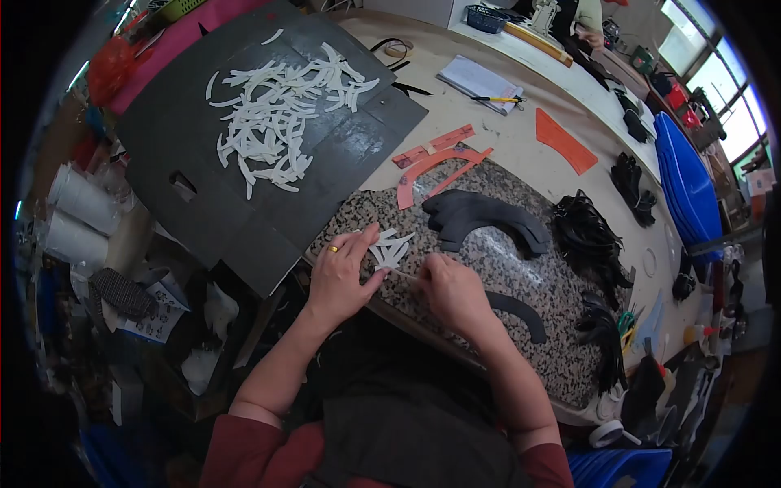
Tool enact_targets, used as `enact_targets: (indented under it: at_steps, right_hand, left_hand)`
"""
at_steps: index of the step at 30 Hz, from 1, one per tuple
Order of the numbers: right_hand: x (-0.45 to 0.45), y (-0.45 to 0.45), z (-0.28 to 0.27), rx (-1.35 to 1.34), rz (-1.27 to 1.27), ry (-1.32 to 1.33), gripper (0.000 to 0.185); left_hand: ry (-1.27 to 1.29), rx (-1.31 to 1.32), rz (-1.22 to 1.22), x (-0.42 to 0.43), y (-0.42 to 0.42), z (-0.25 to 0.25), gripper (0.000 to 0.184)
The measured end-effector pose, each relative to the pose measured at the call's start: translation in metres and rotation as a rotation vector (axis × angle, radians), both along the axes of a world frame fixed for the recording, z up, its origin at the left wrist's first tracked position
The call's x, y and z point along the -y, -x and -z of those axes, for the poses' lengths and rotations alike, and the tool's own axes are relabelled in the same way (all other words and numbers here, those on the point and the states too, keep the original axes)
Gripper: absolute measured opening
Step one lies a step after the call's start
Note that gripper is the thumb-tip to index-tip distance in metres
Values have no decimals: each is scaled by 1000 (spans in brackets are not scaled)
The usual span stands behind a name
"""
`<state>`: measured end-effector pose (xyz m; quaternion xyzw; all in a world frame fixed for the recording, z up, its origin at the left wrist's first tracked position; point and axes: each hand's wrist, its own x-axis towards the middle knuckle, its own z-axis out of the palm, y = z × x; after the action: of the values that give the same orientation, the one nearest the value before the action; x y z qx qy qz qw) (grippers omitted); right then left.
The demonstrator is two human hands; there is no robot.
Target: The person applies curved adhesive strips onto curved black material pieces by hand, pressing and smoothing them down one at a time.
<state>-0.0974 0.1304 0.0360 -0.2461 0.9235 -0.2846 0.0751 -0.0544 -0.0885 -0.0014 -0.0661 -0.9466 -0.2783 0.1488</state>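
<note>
Several small white curved strips point(390, 247) lie fanned out on the speckled stone slab point(561, 333). My left hand point(340, 275) lies beside them, fingers stretched out, its thumb at their near ends. A ring is on one finger. My right hand point(449, 286) is closed around a thin, light stick-like thing point(403, 275) that points toward the strips; its exact kind is too small to make out. Just beyond my right hand sits a stack of dark curved pieces point(488, 218). One more dark curved piece point(521, 314) lies to its right.
A dark board point(350, 154) at the left bears a heap of white strips point(272, 118). Orange templates point(439, 167) lie behind the slab. Black strip bundles point(587, 236), green-handled scissors point(626, 322) and blue bins point(687, 183) are at the right. Another person's hand point(592, 37) shows at the back.
</note>
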Motion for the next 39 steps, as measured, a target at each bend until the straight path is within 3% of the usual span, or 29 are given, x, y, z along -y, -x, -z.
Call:
enact_targets:
  at_steps: [3,6,9,13,16,19,22,25,28,31,34,36,39]
  right_hand:
    - [-39,-16,-26,29,69,167,14]
    - [-73,-26,-38,348,281,358,14]
    - [-100,-36,-27,607,331,693,14]
    - [-111,-52,-28,727,385,754,14]
    - [-114,-62,-27,724,401,762,13]
    - [-112,-71,-23,704,395,752,12]
    - [-109,-79,-15,633,420,755,10]
    - [-113,-82,-13,541,492,816,9]
    - [-124,-78,-16,403,552,829,8]
    - [-127,-66,-18,357,534,775,8]
    - [-116,-52,-20,391,505,678,11]
    - [-114,-43,-11,413,477,583,16]
    - [-105,-33,2,474,492,697,23]
  left_hand:
    - [12,-46,14,2,0,-1,65]
    - [-35,-139,60,-1,0,0,46]
    - [-65,-172,62,-8,-2,-1,27]
    - [-63,-152,95,-9,8,-5,22]
    - [42,-311,17,-32,1,-36,17]
    - [-549,-1,313,-69,-17,-54,12]
    - [-562,144,320,-84,-33,-38,12]
    - [-642,122,312,-85,-38,-32,10]
    - [-775,92,144,-63,-37,-31,14]
    - [-561,307,346,-31,-50,-47,13]
    - [-282,286,476,-15,-63,-35,16]
    - [-308,277,459,-10,-69,-35,12]
    - [-245,205,480,-17,-72,-41,11]
